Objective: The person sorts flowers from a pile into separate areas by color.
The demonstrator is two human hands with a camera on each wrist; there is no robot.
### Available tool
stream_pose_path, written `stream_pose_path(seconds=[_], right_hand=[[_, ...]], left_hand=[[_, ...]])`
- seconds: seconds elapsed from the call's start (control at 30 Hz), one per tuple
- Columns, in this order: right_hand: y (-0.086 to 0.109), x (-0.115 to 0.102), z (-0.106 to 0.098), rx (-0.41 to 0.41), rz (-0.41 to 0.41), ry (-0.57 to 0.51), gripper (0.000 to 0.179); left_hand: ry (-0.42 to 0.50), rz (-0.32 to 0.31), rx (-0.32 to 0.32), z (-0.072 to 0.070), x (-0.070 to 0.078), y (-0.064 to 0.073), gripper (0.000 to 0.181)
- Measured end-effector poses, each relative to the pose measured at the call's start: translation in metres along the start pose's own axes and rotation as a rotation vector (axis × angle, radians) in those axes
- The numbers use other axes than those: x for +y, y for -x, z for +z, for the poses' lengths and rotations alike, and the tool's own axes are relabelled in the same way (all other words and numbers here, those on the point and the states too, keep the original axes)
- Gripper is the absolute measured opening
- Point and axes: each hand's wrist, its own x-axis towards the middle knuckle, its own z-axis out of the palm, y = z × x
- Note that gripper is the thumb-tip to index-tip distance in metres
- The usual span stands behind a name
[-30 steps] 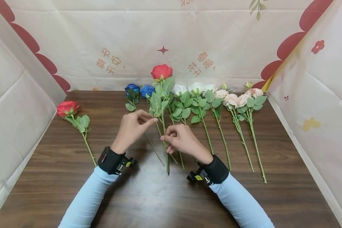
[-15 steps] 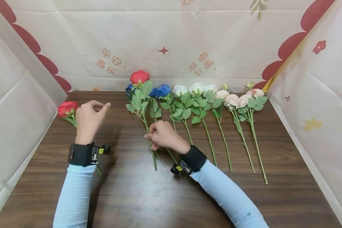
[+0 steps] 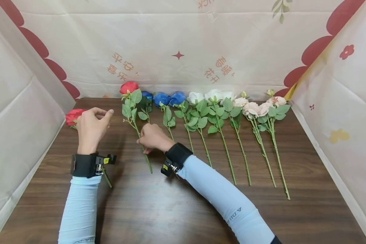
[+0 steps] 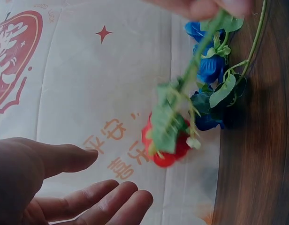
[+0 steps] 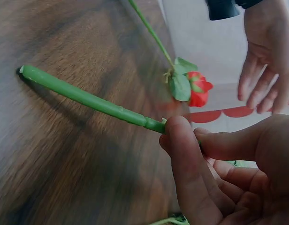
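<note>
My right hand pinches the green stem of a red rose between thumb and fingers; the bloom points to the back and the stem's cut end shows in the right wrist view. In the left wrist view this rose looks blurred. Over at the left, my left hand hovers with fingers loosely extended and nothing between them, as the left wrist view also shows. Beyond and partly behind it lies a second red rose, whose leaves and much of whose stem the hand hides in the head view.
Blue roses, white roses and pale pink flowers lie in a row along the back of the dark wooden table. A printed cloth hangs behind and at both sides.
My right hand has carried the red rose leftward, past the blue roses. My left hand has left the held rose and moved left, near the other red rose.
</note>
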Motion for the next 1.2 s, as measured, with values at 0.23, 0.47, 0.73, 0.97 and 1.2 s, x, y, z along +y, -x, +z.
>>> stream_pose_path(seconds=[0.23, 0.47, 0.73, 0.97, 1.2], right_hand=[[-0.018, -0.008, 0.010, -0.022, -0.008, 0.112, 0.037], [-0.028, 0.001, 0.012, 0.024, 0.077, 0.199, 0.029], [-0.025, 0.011, 0.010, 0.030, 0.155, 0.166, 0.023], [-0.024, 0.010, 0.009, 0.030, 0.192, 0.186, 0.021], [-0.022, 0.009, 0.005, 0.058, 0.162, 0.190, 0.025]], left_hand=[[-0.002, -0.003, 0.010, 0.002, 0.000, 0.002, 0.047], [0.011, 0.013, 0.007, 0.006, 0.004, 0.002, 0.053], [0.010, 0.024, 0.004, 0.007, 0.004, 0.002, 0.054], [0.007, 0.011, -0.012, 0.009, 0.002, 0.003, 0.052], [-0.014, 0.015, -0.026, 0.011, 0.002, 0.001, 0.057]])
